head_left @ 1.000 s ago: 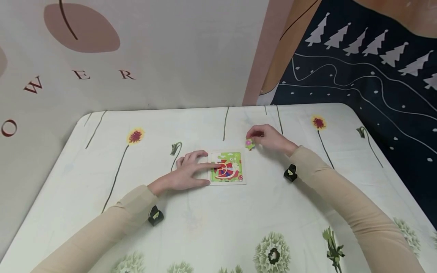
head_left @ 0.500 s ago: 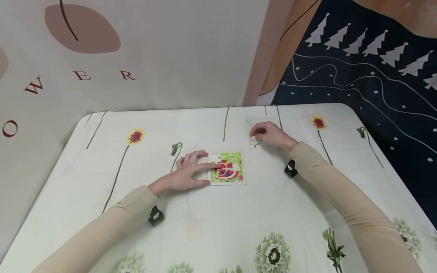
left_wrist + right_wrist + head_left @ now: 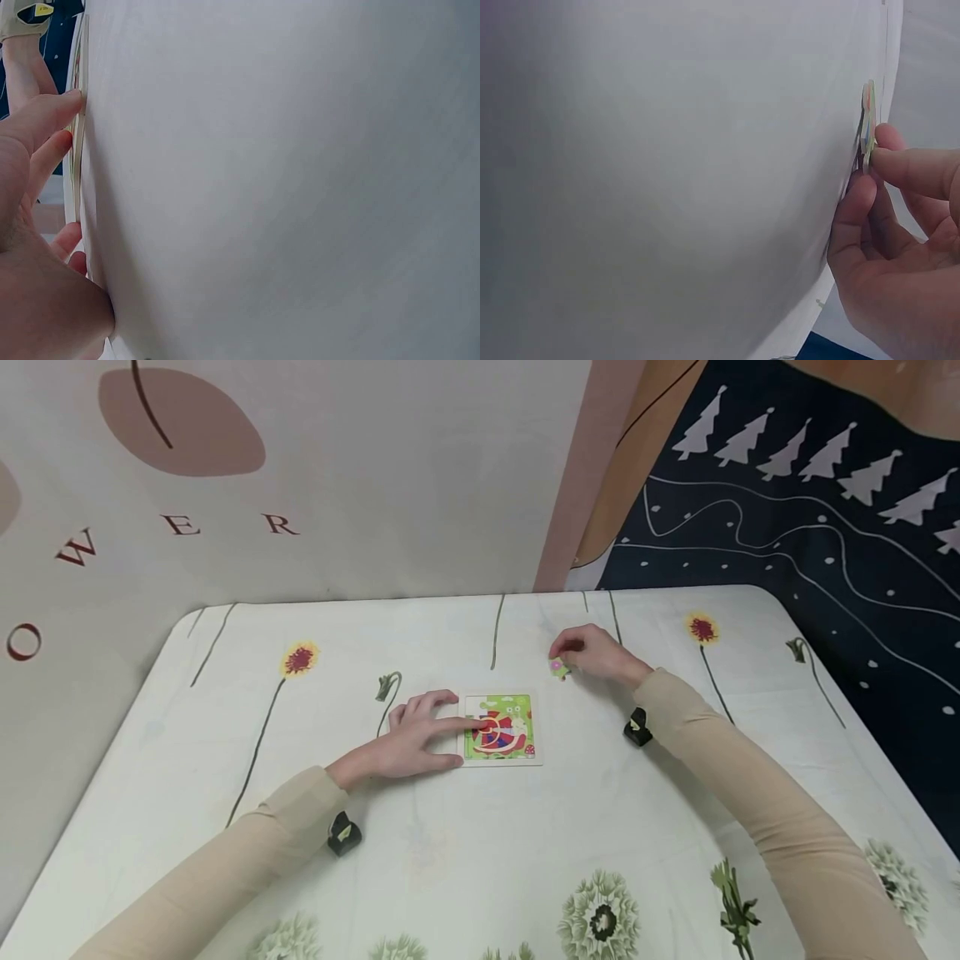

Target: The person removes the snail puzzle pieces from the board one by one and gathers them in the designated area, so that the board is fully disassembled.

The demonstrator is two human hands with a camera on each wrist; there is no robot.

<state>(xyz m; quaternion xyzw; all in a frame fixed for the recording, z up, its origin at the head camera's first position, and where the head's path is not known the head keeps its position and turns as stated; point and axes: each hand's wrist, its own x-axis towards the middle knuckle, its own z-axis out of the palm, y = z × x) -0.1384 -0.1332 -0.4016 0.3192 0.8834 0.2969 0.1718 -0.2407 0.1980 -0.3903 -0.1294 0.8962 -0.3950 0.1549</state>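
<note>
A square jigsaw puzzle (image 3: 521, 747) in a pale frame, printed with a red snail on green, lies flat mid-table in the head view. My left hand (image 3: 412, 739) is spread at its left side. The index finger reaches over the frame onto the red shell, and the thumb touches the lower left corner. Up and to the right, my right hand (image 3: 596, 656) pinches a small green puzzle piece (image 3: 558, 668) with a pink flower print. In the right wrist view the piece (image 3: 868, 120) shows edge-on between thumb and fingers, close over the cloth.
A white cloth (image 3: 480, 860) printed with flowers and stems covers the table. Behind it hangs a pale printed curtain (image 3: 412, 477), and a dark backdrop (image 3: 787, 527) with white trees is at the right. Each wrist carries a small black camera (image 3: 345, 833).
My right hand has moved slightly away from the puzzle, up and to the right, with the green puzzle piece and has tilted it. The left hand has stayed in place.
</note>
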